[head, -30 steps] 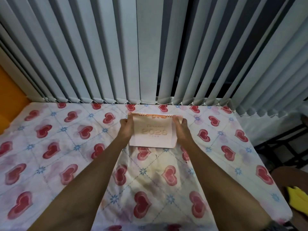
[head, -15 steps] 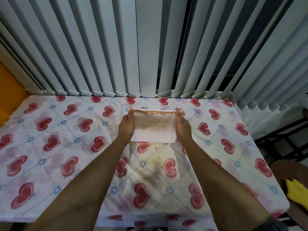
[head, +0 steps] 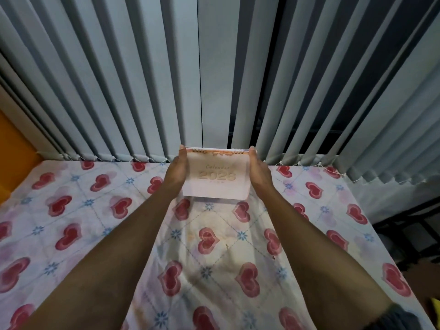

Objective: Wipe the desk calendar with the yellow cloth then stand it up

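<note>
1. While both forearms are reaching forward across the table in the head view, the left hand [head: 175, 171] is pressing flat against the left edge of the desk calendar [head: 217, 176], and the right hand [head: 259, 171] is pressing against its right edge. The calendar is being clamped between the two palms; the fingers are lying straight along its sides.
2. The desk calendar is standing near the far edge of the table, close to the centre, with its cover facing the camera. Its spiral binding [head: 217, 150] is running along the top, level with the fingertips. The cover is showing the word "Calendar" and a pale year figure whose last digit is too blurred to read.
3. The lower edge of the calendar is sitting at or just above the tablecloth [head: 100, 210]; whether it is touching cannot be told.
4. The tablecloth, white with red hearts and small blue flowers, is covering the whole table and is showing yellowish staining near the middle.
5. Grey vertical blinds [head: 142, 79] are hanging directly behind the calendar.
6. A small patch of yellow [head: 435, 303] is showing at the lower right edge of the frame, off the table; what it is cannot be told.
</note>
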`<act>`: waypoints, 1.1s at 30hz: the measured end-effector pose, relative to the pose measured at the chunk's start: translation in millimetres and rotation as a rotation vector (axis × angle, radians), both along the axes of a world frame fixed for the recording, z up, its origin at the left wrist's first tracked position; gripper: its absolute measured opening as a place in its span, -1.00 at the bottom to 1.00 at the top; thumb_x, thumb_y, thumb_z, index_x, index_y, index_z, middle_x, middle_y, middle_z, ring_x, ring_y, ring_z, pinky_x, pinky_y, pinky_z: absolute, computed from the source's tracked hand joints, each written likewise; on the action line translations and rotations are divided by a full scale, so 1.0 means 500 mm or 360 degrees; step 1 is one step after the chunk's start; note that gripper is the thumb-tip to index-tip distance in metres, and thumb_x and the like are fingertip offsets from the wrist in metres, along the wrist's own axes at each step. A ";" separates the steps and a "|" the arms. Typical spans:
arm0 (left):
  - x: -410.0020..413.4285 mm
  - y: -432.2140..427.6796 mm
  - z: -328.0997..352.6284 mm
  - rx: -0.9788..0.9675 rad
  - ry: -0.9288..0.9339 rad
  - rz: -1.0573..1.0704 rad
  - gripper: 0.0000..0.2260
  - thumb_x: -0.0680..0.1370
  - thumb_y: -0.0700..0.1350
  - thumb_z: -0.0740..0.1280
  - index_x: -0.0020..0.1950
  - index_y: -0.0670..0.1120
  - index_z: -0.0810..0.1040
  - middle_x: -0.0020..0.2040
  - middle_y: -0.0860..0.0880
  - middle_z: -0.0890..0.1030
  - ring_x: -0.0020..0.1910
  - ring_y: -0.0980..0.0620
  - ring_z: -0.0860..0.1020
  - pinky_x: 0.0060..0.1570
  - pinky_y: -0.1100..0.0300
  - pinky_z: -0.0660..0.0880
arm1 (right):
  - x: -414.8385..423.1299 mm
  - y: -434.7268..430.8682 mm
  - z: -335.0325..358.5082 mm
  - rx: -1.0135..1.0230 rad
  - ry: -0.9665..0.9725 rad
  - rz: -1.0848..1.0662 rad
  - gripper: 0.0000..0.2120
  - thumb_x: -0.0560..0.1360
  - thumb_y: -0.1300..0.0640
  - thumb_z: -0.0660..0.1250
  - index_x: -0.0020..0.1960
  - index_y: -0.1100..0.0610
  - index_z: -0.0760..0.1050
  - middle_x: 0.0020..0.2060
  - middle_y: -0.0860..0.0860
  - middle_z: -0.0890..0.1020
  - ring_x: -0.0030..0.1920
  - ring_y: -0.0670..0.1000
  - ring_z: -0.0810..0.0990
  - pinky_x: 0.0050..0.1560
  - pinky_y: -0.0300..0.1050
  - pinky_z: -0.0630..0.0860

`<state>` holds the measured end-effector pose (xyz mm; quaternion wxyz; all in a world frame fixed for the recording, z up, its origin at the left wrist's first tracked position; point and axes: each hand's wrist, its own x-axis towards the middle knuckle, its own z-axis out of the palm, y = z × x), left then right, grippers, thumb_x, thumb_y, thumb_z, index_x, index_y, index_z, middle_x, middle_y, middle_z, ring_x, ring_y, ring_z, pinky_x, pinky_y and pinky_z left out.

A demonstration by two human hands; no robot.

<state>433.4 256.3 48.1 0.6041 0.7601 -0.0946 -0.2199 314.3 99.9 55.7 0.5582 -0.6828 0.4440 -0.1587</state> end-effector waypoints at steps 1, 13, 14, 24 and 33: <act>0.017 -0.004 -0.003 -0.0001 0.0026 -0.0017 -0.49 0.52 0.36 -0.05 -0.04 0.07 0.54 0.03 -0.03 0.56 0.05 -0.04 0.52 0.10 0.12 0.34 | 0.016 -0.007 -0.005 -0.0005 0.0004 0.0017 -0.25 0.46 -0.46 -0.08 0.37 0.01 0.42 0.34 0.14 0.49 0.31 0.22 0.46 0.36 0.22 0.33; 0.086 -0.016 -0.058 0.0039 0.0166 -0.0222 -0.60 0.57 0.28 -0.12 -0.16 0.17 0.43 0.08 0.00 0.46 0.05 0.04 0.41 0.11 0.10 0.28 | 0.094 -0.028 -0.094 0.0005 0.0171 0.0000 -0.26 0.50 -0.42 -0.08 0.25 0.11 0.52 0.21 0.17 0.58 0.17 0.22 0.55 0.26 0.16 0.44; 0.084 -0.015 -0.058 0.0023 0.0188 -0.0237 -0.61 0.58 0.26 -0.12 -0.14 0.16 0.42 0.10 -0.01 0.45 0.06 0.04 0.40 0.11 0.10 0.28 | 0.095 -0.028 -0.097 -0.0010 0.0182 -0.0009 -0.26 0.50 -0.42 -0.08 0.25 0.10 0.53 0.21 0.17 0.58 0.17 0.22 0.55 0.25 0.16 0.44; 0.087 -0.014 -0.066 0.0101 0.0196 -0.0227 -0.48 0.58 0.26 -0.17 0.16 -0.02 0.43 0.30 -0.10 0.47 0.31 -0.10 0.40 0.15 0.10 0.25 | 0.098 -0.023 -0.111 -0.0053 0.0143 0.0085 -0.35 0.50 -0.40 -0.06 0.36 -0.03 0.41 0.29 0.12 0.53 0.24 0.22 0.50 0.30 0.23 0.40; 0.077 -0.012 0.032 0.0907 -0.0658 -0.0135 -0.38 0.60 0.18 -0.04 0.50 -0.24 0.07 0.53 -0.23 0.11 0.51 -0.18 0.08 0.45 -0.19 0.03 | 0.067 -0.015 -0.006 -0.1040 0.0648 0.0370 -0.39 0.62 -0.18 -0.08 0.56 0.10 -0.04 0.56 0.10 0.03 0.55 0.15 -0.03 0.47 0.22 0.09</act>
